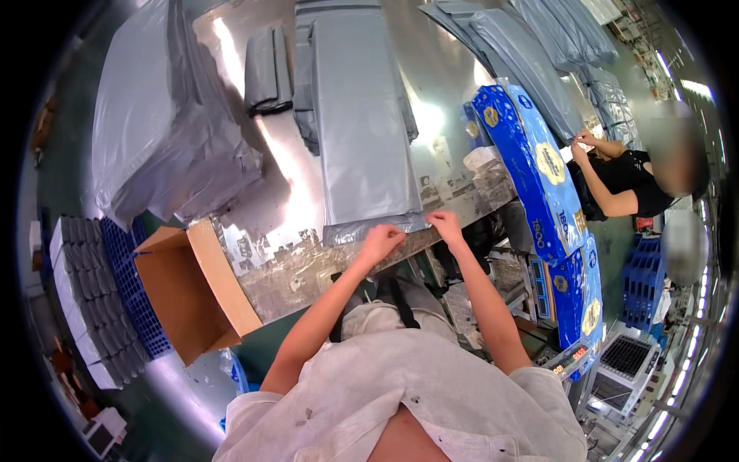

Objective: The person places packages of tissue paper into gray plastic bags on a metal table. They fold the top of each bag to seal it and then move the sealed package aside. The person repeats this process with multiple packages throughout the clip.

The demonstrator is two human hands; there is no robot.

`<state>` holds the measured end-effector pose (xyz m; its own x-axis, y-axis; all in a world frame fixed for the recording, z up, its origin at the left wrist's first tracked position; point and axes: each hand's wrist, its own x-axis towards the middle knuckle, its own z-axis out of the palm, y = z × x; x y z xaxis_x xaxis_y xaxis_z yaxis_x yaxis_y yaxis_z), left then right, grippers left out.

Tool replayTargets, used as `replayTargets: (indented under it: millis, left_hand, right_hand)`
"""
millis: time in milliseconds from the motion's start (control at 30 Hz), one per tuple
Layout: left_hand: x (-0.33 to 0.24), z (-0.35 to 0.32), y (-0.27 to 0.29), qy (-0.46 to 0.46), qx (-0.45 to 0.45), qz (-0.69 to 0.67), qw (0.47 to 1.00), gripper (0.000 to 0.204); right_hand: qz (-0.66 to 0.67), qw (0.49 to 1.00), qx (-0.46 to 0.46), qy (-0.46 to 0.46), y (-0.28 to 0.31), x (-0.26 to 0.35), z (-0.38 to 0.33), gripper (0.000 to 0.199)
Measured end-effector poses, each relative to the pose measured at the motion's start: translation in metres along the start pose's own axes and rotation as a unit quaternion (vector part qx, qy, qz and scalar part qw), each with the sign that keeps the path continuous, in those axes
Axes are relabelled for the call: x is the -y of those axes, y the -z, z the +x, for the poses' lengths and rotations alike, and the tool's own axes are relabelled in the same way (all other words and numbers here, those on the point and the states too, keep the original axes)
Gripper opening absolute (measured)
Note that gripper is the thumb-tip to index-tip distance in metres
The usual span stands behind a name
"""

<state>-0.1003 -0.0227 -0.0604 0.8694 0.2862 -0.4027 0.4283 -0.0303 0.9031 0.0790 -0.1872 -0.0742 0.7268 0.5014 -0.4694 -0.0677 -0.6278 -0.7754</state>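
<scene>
A flat, glossy grey plastic bag (pixel 362 123) is laid lengthwise on a shiny metal surface (pixel 269 192), its near edge pinched by the closed fingers of the left hand (pixel 382 240) and right hand (pixel 446 225). One open cardboard box (pixel 192 289) is seen at left, two blue packages (pixel 531 165) at right, in a packing workshop.

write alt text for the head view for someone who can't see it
Seen from above, a person's left hand and right hand pinch the near edge of a grey plastic bag on a shiny metal table, an open cardboard box to its left.
</scene>
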Motion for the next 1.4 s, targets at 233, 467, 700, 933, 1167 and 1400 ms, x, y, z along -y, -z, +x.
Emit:
replayTargets:
  millis: [233,467,700,933,1167,1400]
  left_hand:
    - [0.001,0.059,-0.069,0.198,0.052,-0.482,0.852,0.044]
    - [0.012,0.065,-0.09,0.188,-0.034,-0.587,0.787,0.025]
    - [0.012,0.036,-0.104,0.214,-0.105,-0.562,0.792,0.02]
    - [-0.024,0.029,-0.091,0.211,-0.062,-0.501,0.837,0.027]
    - [-0.043,0.037,-0.094,-0.011,-0.224,0.111,0.968,0.022]
    - [-0.047,0.043,-0.085,-0.026,-0.199,0.198,0.959,0.017]
  right_hand:
    - [0.151,0.984,0.09,-0.012,0.013,-0.008,-0.004,0.024]
    - [0.252,0.958,0.127,-0.056,0.013,-0.007,0.001,0.024]
    - [0.236,0.961,0.124,-0.07,0.006,-0.016,0.006,0.021]
    - [0.2,0.96,0.186,-0.055,0.027,-0.007,0.005,0.017]
    - [0.199,0.955,0.209,-0.064,0.041,-0.014,0.01,0.021]
    - [0.254,0.937,0.231,-0.074,0.043,-0.02,0.014,0.025]
